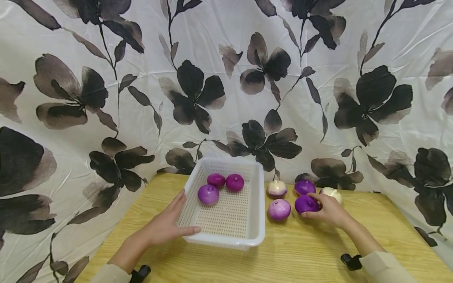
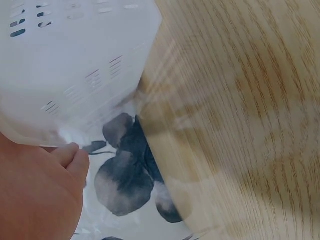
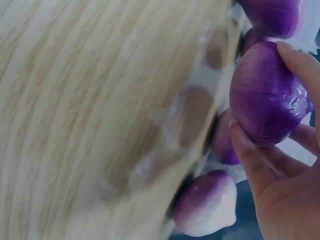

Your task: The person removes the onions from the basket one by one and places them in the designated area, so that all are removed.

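A white cloth printed with large black and grey-brown flowers hangs across the background. In front of it stands a wooden table with a yellowish grain. On the table, left of centre, sits a white plastic basket with perforated walls and floor.

A person's two bare hands reach in from below, in cream sleeves. The left hand rests on the basket's near left corner, its thumb over the near rim and its fingers spread apart from it along the left side. The right hand is clamped on a deep purple onion, thumb on one side and fingers on the other (whether it touches the table, I cannot tell).

Three onions lie close together in the far half of the basket. To its right, a white-topped onion sits behind a pale purple onion. Another purple onion lies beyond the gripped one, and a whitish onion is partly hidden by the right hand. Small black devices show at both wrists.
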Available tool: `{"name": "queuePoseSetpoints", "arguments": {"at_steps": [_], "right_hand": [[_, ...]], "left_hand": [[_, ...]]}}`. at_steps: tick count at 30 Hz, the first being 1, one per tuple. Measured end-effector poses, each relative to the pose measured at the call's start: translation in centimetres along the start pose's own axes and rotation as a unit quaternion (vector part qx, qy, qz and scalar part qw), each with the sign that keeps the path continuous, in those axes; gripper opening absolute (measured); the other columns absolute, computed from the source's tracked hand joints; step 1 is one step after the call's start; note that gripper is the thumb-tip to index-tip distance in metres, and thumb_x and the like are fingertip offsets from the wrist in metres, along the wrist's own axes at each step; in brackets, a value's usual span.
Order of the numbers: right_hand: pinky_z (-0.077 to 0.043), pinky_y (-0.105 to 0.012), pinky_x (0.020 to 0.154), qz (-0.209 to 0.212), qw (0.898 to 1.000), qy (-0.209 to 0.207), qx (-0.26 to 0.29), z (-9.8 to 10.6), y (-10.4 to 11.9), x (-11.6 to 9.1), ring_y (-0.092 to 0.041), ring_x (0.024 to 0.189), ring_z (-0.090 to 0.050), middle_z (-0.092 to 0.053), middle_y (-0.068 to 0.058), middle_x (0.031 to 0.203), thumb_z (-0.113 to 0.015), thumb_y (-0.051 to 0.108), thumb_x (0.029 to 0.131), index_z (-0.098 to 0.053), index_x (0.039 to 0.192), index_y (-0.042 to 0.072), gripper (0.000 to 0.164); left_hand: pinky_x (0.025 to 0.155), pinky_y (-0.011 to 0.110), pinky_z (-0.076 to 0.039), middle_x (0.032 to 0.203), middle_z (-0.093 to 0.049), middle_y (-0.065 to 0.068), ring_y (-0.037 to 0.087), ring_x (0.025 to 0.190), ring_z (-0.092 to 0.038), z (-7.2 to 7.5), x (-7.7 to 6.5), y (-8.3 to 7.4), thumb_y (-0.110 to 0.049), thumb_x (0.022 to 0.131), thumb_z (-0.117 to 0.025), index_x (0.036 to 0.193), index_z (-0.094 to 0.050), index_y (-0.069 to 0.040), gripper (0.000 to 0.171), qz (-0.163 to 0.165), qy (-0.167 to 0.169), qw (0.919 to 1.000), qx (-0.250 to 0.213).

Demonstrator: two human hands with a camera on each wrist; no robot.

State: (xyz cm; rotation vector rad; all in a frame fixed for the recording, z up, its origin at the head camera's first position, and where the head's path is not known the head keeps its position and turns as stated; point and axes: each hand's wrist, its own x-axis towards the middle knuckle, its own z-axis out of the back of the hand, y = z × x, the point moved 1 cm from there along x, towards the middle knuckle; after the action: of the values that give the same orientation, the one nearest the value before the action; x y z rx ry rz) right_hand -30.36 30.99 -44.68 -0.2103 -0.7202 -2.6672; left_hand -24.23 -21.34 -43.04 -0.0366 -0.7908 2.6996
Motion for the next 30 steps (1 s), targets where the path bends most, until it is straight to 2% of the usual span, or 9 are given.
{"name": "queuePoseSetpoints", "arguments": {"at_steps": [4, 9, 16, 21, 25, 30], "right_hand": [[-0.056, -0.056, 0.088, -0.002, 1.0, 0.019, -0.001, -0.3, -0.5, -0.2, -0.04, 0.104, -0.067, -0.068, -0.029, 0.117, -0.089, 0.04, 0.077, -0.06, 0.13, -0.013, 0.08], [-0.054, -0.057, 0.092, 0.001, 0.999, 0.042, 0.005, -0.9, -0.9, -0.6, -0.04, 0.107, -0.066, -0.068, -0.028, 0.118, -0.083, 0.039, 0.084, -0.059, 0.132, -0.012, 0.074], [-0.054, -0.055, 0.091, 0.014, 0.999, 0.033, 0.009, -1.2, -0.8, -0.8, -0.038, 0.107, -0.066, -0.068, -0.024, 0.12, -0.084, 0.041, 0.084, -0.057, 0.135, -0.008, 0.076], [-0.054, -0.056, 0.091, 0.019, 0.999, 0.041, 0.019, -0.9, -0.6, -1.0, -0.039, 0.108, -0.066, -0.067, -0.024, 0.12, -0.085, 0.04, 0.083, -0.057, 0.135, -0.008, 0.076], [-0.055, -0.05, 0.086, 0.01, 0.998, 0.053, 0.03, -0.3, -0.4, -1.0, -0.034, 0.104, -0.064, -0.065, -0.022, 0.119, -0.085, 0.039, 0.083, -0.054, 0.137, -0.008, 0.077], [-0.055, -0.055, 0.086, -0.007, 0.999, 0.052, 0.002, 0.9, 0.6, -1.0, -0.038, 0.104, -0.063, -0.063, -0.023, 0.117, -0.083, 0.043, 0.084, -0.052, 0.139, -0.01, 0.082]], "left_hand": [[0.117, 0.065, -0.028, 0.172, 0.001, 0.011, 0.044, 0.153, -0.02, 0.1, 0.0, 0.0, -0.074, 0.078, -0.072, 0.164, -0.01, -0.002, 0.128, 0.0, 0.0, 1.0, -0.001], [0.117, 0.064, -0.028, 0.172, 0.001, 0.01, 0.044, 0.153, -0.019, 0.0, 0.0, 0.1, -0.075, 0.078, -0.072, 0.164, -0.01, -0.002, 0.128, 0.0, -0.001, 1.0, -0.003], [0.117, 0.064, -0.029, 0.173, 0.001, 0.01, 0.044, 0.152, -0.021, -0.1, -0.1, 0.1, -0.075, 0.078, -0.071, 0.164, -0.011, -0.002, 0.128, 0.002, 0.001, 1.0, 0.002], [0.117, 0.065, -0.029, 0.172, 0.001, 0.012, 0.045, 0.152, -0.021, -0.1, -0.1, 0.0, -0.076, 0.079, -0.07, 0.164, -0.009, -0.002, 0.128, 0.0, 0.002, 1.0, 0.006], [0.116, 0.065, -0.029, 0.172, 0.0, 0.013, 0.045, 0.152, -0.02, 0.2, -0.1, -0.1, -0.075, 0.079, -0.071, 0.163, -0.01, -0.001, 0.128, -0.001, 0.002, 1.0, 0.008], [0.117, 0.065, -0.029, 0.172, 0.001, 0.012, 0.045, 0.152, -0.02, 0.2, -0.1, 0.0, -0.075, 0.078, -0.071, 0.163, -0.011, 0.0, 0.128, 0.001, 0.003, 1.0, 0.001]]}}
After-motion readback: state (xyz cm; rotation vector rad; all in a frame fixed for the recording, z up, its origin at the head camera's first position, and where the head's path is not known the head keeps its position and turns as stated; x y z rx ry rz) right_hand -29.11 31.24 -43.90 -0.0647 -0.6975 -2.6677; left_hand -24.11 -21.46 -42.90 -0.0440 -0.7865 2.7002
